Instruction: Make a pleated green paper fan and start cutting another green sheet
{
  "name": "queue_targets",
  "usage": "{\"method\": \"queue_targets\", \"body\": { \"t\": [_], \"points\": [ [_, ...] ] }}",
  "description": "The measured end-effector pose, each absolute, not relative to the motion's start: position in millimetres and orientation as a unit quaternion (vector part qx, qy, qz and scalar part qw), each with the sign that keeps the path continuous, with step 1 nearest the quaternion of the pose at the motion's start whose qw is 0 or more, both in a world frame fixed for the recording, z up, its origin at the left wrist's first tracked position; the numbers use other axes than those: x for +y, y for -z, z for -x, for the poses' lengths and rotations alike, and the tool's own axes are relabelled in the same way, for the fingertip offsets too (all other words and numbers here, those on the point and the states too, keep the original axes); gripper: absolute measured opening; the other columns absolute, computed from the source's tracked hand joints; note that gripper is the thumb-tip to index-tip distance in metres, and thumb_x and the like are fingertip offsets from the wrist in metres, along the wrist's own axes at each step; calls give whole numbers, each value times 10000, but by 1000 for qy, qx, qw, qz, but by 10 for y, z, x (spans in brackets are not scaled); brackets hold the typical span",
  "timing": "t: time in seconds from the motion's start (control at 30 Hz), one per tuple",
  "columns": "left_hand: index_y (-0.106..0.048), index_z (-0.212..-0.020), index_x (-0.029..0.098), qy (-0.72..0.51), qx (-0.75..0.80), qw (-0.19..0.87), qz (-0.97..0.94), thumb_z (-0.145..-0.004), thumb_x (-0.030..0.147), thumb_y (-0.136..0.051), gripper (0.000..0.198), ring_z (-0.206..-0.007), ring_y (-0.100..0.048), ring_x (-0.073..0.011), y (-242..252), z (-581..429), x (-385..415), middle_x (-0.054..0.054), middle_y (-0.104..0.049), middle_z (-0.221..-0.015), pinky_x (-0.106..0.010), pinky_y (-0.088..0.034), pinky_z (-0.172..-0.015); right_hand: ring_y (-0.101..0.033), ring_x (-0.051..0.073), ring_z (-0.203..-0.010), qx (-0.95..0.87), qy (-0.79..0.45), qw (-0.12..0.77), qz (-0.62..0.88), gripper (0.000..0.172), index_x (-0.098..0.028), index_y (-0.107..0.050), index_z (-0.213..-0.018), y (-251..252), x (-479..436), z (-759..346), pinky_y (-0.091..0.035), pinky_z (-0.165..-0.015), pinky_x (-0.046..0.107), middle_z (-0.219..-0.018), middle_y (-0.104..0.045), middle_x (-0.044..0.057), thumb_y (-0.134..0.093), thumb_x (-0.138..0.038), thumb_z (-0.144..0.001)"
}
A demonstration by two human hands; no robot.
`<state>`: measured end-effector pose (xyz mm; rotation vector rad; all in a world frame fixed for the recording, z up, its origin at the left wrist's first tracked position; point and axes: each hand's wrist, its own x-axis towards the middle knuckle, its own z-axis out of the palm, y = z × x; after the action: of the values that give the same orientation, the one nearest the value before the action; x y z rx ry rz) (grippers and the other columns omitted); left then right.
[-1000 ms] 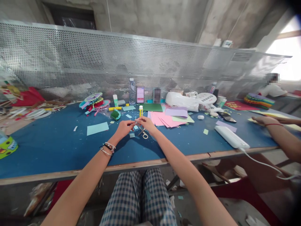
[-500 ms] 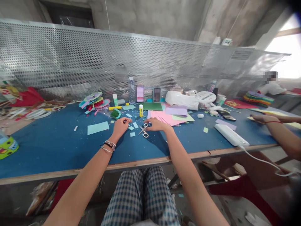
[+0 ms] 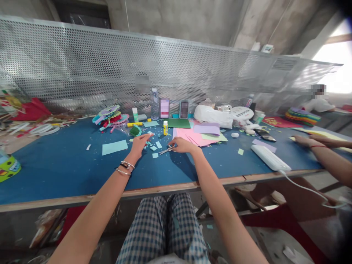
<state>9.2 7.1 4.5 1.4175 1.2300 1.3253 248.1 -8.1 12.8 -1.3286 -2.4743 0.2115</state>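
Observation:
My right hand (image 3: 183,145) grips a small pair of scissors (image 3: 165,150) by the handles, the blades pointing left just over the table. My left hand (image 3: 139,143) is over small blue paper scraps, its fingers stretched forward and the thumb lower. No held thing shows in it. Between the hands lie cut light-blue paper squares (image 3: 155,155). Behind my left hand sits a dark green piece with a frilled teal edge (image 3: 134,131), partly hidden. A light-blue paper sheet (image 3: 114,147) lies to the left. A yellow glue stick (image 3: 165,128) stands upright behind the scraps.
Pink paper sheets (image 3: 184,135), a lilac sheet (image 3: 206,128) and a dark green sheet (image 3: 177,123) lie behind my right hand. Two phones stand beside a water bottle (image 3: 154,104). A white power bank (image 3: 269,157) trails a cable at right, near another person's hands (image 3: 305,141).
My right hand has taken hold of the scissors, which lay on the table, and turned them. My left hand's fingers have opened out from a pinch and shifted slightly away from me.

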Motion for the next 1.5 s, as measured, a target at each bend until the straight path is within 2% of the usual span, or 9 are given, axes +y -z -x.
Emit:
{"method": "queue_targets", "body": {
  "t": [0.13,0.37,0.57,0.67,0.8,1.17,1.5],
  "points": [
    [-729,-976,195,-558,474,458,-504,-635,527,-696,476,-828,-596,-167,-77,-63,82,-86,-672,-1119,-229,-401,-558,-577,178,-822,-866,-82,123,478,419,-232,-669,-1101,-169,-119,-2499,-426,-742,255,-952,-625,78,-604,-113,-705],
    [-720,-938,192,-564,467,456,-506,-563,498,-765,486,-664,-558,-112,-72,-89,88,-63,-700,-903,-207,-373,-503,-569,159,-789,-854,-74,94,506,382,-208,-653,-1079,-181,-131,-2459,-397,-690,226,-940,-599,75,-563,-92,-726],
    [-707,-938,194,-553,455,464,-521,-632,497,-715,431,-654,-553,-104,-56,-86,105,-71,-692,-960,-201,-378,-503,-581,192,-904,-822,-5,165,545,346,-206,-578,-1140,-195,-157,-2360,-377,-697,240,-997,-634,87,-478,-115,-821],
    [-706,-944,182,-552,457,459,-526,-660,499,-690,426,-677,-560,-120,-58,-91,98,-84,-693,-973,-206,-378,-511,-593,174,-812,-807,-33,215,548,309,-204,-536,-1156,-220,-176,-2288,-363,-639,230,-933,-662,59,-487,-189,-851],
    [-704,-949,178,-560,449,447,-533,-665,498,-683,428,-675,-557,-126,-54,-94,91,-84,-694,-966,-209,-378,-517,-571,137,-714,-817,-97,257,507,236,-193,-580,-1041,-220,-182,-2210,-344,-596,210,-847,-657,29,-565,-287,-825],
    [-696,-976,189,-564,440,443,-540,-664,497,-692,439,-683,-556,-128,-89,-101,64,-71,-683,-936,-204,-370,-510,-524,117,-654,-821,-137,285,475,213,-176,-610,-990,-187,-180,-2167,-315,-580,215,-735,-615,5,-572,-266,-801],
    [-693,-969,197,-562,443,455,-530,-646,478,-704,428,-684,-566,-128,-116,-104,54,-62,-683,-941,-201,-366,-512,-544,107,-607,-827,-185,302,437,209,-173,-636,-975,-165,-174,-2153,-364,-565,213,-678,-628,4,-535,-285,-831]
  ]
}}
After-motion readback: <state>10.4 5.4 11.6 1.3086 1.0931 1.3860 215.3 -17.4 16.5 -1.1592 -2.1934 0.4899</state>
